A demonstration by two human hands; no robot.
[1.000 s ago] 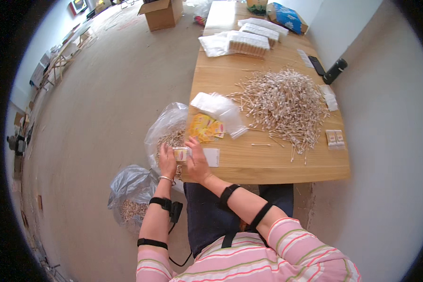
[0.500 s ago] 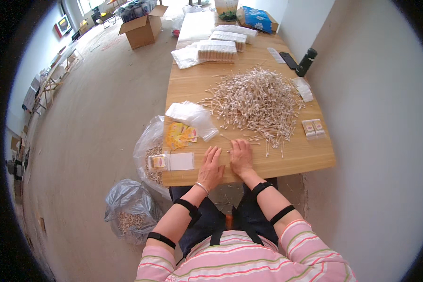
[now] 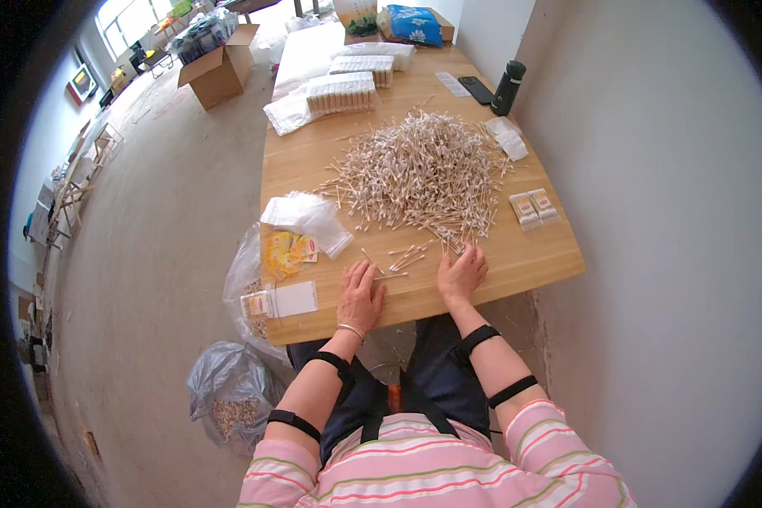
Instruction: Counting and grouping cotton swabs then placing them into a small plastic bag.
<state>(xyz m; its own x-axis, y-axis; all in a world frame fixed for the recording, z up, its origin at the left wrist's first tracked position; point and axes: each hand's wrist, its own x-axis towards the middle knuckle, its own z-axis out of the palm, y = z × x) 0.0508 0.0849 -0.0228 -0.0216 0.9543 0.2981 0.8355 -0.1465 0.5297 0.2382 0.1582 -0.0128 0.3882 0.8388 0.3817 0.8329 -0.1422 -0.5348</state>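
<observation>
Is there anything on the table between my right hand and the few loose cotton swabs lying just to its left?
Nothing visible. Your right hand rests flat on the wooden table, and only bare tabletop separates it from the loose swabs. The big swab pile lies farther back.

A long light-wood table (image 3: 516, 262) stands on a pale grey concrete floor (image 3: 161, 254), far beyond the fingers. A plain whitish wall (image 3: 652, 169) runs along its right side. Daylight enters through a bright window (image 3: 123, 21) at far left.
</observation>
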